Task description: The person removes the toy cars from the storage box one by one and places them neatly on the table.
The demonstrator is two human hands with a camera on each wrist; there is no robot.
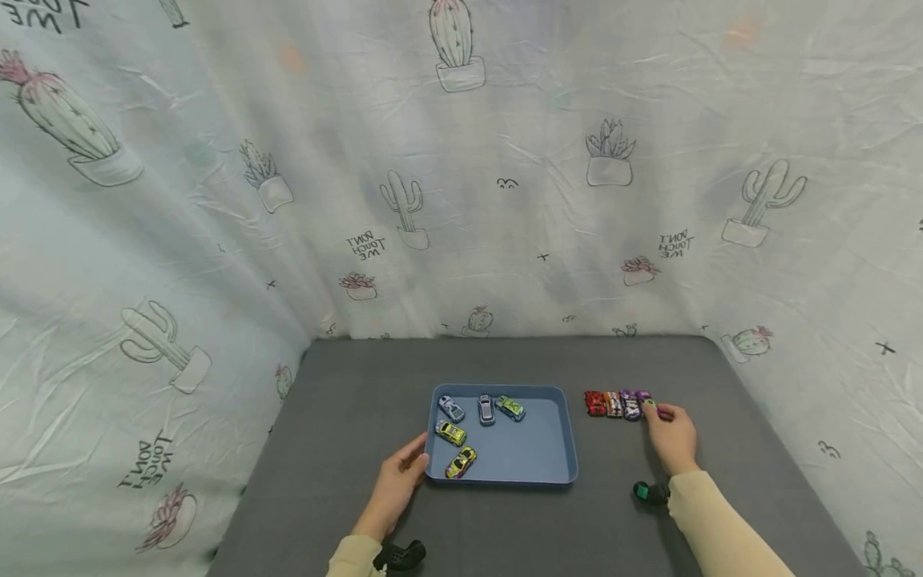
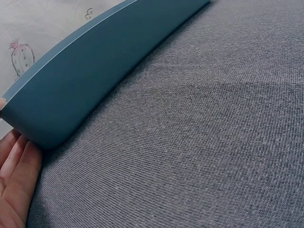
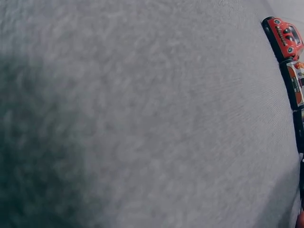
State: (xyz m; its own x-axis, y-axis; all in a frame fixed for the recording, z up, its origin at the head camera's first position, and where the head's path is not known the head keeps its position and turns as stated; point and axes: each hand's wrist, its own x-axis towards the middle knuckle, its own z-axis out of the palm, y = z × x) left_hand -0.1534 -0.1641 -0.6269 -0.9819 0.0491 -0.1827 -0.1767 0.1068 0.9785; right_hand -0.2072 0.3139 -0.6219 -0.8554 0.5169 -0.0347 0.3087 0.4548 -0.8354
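A blue-grey tray lies on the table, with several toy cars inside, among them a yellow one, a grey one and a green one. My left hand grips the tray's left side near its front corner; in the left wrist view, fingers lie against the outer wall. To the right of the tray, my right hand pinches a purple toy car at the right end of a row. Beside it stand a purple-white car, an orange-white car and a red car.
Grey cloth covers the table. A white curtain with cactus prints hangs behind and at both sides. Black wrist devices sit at the left wrist and at the right wrist.
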